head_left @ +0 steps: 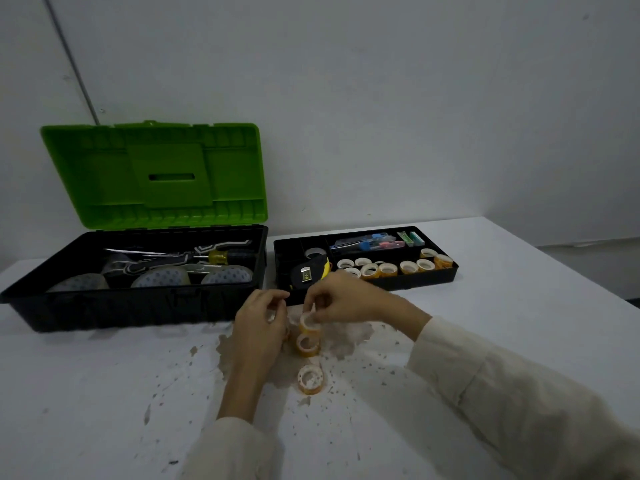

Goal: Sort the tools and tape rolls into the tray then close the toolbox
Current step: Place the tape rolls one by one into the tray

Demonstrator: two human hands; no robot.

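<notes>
- R hand pinched the top tape roll w/ curled fingers, just at 6 o'clock of the tray.
- L hand: fingers curled close beside that roll. Palm side hidden, so couldn't tell if they held anything.
- Second roll sat right under the top one; contact unclear. Third roll lay apart, further toward 6, on the stained bench.
- Tray at 1 o'clock of the hands: row of small rolls in the front compartment, tape measure partly covered by R hand; rear items too small to name.
- Toolbox at 10 o'clock, green lid up; screwdriver inside, the rest dim, cut by the near wall.
</notes>
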